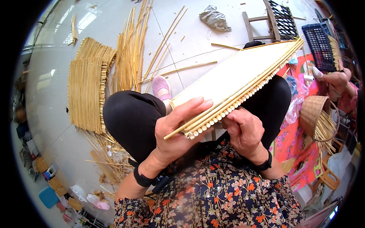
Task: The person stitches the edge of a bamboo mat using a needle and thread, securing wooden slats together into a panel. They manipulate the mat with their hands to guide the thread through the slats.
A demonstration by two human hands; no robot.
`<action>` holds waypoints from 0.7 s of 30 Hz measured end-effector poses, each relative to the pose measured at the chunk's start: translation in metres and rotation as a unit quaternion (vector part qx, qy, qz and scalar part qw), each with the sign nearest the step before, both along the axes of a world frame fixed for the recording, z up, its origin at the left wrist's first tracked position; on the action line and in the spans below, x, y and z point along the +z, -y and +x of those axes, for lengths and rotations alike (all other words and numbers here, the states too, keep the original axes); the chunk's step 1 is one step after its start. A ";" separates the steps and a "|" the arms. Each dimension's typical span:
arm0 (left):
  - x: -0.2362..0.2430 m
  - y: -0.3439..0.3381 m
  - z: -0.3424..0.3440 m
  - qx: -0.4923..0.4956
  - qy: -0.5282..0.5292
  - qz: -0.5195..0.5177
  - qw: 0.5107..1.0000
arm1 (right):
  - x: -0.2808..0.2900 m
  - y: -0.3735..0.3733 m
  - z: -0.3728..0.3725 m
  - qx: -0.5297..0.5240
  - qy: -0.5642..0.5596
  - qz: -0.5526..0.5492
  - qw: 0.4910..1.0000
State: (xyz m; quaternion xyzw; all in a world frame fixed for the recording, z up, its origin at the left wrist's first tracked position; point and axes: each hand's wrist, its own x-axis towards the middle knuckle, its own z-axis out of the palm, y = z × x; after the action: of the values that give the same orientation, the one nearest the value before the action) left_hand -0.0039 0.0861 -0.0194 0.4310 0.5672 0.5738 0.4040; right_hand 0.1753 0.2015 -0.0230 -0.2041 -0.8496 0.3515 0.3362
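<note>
A flat panel of pale reed stalks [224, 79] lies slanted across my lap, its far end pointing up and right. Along its near side runs a row of round cut stalk ends [235, 105], with a few long stalks laid lengthwise above them. My left hand [176, 123] grips the panel's near left corner, fingers over the top, the rest partly hidden beneath. Closed against the underside of the row of cut ends is my right hand [245, 131], thumb and fingers curled; what lies between them is hidden. Some thin binding thread shows at the near corner.
Stacked finished-looking reed mats [85, 89] lie on the tiled floor at left, beside loose stalks [131, 49]. A wooden chair [262, 22], a dark plastic crate [318, 45] and a wicker basket [313, 114] of stalks stand right, near a red floral cloth [291, 144]. Another person's legs [336, 81] show there.
</note>
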 end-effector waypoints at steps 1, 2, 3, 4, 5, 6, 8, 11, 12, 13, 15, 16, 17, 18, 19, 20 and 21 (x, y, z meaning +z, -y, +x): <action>-0.001 0.000 0.001 0.010 0.020 0.025 0.999 | 0.001 0.000 0.000 0.000 0.001 -0.002 1.000; -0.004 0.000 0.003 0.019 0.040 0.050 0.998 | 0.002 -0.001 0.001 0.001 0.006 -0.002 1.000; -0.006 0.001 0.004 0.028 0.061 0.075 0.995 | 0.003 0.000 0.003 0.002 0.010 -0.003 1.000; -0.011 0.001 0.003 0.015 0.050 0.097 0.994 | 0.004 0.000 0.004 0.004 0.015 -0.004 1.000; -0.016 0.001 0.000 0.001 0.040 0.119 0.992 | 0.005 0.001 0.004 0.002 0.016 0.002 1.000; -0.019 0.001 -0.002 -0.012 0.029 0.141 0.989 | 0.005 0.002 0.004 -0.001 0.017 0.008 1.000; -0.018 0.000 -0.003 -0.022 0.026 0.145 0.989 | 0.007 0.002 0.006 0.002 0.017 0.009 1.000; -0.015 -0.001 -0.003 -0.026 0.016 0.147 0.989 | 0.007 0.001 0.009 0.009 0.017 0.001 1.000; -0.011 -0.001 -0.003 -0.026 0.014 0.140 0.990 | 0.007 0.000 0.010 0.007 0.018 0.003 1.000; -0.009 -0.001 -0.002 -0.026 0.012 0.134 0.991 | 0.007 0.001 0.011 0.005 0.019 0.005 1.000; -0.012 -0.003 -0.004 -0.036 -0.003 0.154 0.987 | 0.007 0.002 0.012 0.006 0.020 -0.008 1.000; -0.013 -0.004 -0.004 -0.041 -0.011 0.165 0.985 | 0.007 0.002 0.013 0.006 0.020 -0.015 1.000; -0.013 -0.004 -0.004 -0.039 -0.003 0.162 0.986 | 0.007 0.002 0.013 0.005 0.021 -0.012 1.000; -0.012 -0.004 -0.003 -0.037 0.005 0.159 0.987 | 0.007 0.003 0.013 0.003 0.021 -0.010 1.000; -0.011 -0.004 -0.002 -0.034 0.013 0.157 0.987 | 0.007 0.003 0.014 0.002 0.022 -0.008 1.000; -0.011 -0.004 -0.002 -0.034 0.012 0.155 0.987 | 0.007 0.002 0.014 0.002 0.022 -0.006 1.000; -0.010 -0.004 -0.003 -0.033 0.012 0.153 0.988 | 0.008 0.002 0.014 0.003 0.023 -0.004 1.000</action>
State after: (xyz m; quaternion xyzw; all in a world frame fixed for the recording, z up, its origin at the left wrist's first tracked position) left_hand -0.0065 0.0902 -0.0295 0.4997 0.4529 0.6453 0.3587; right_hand 0.1890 0.1994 -0.0153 -0.2111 -0.8561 0.3511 0.3151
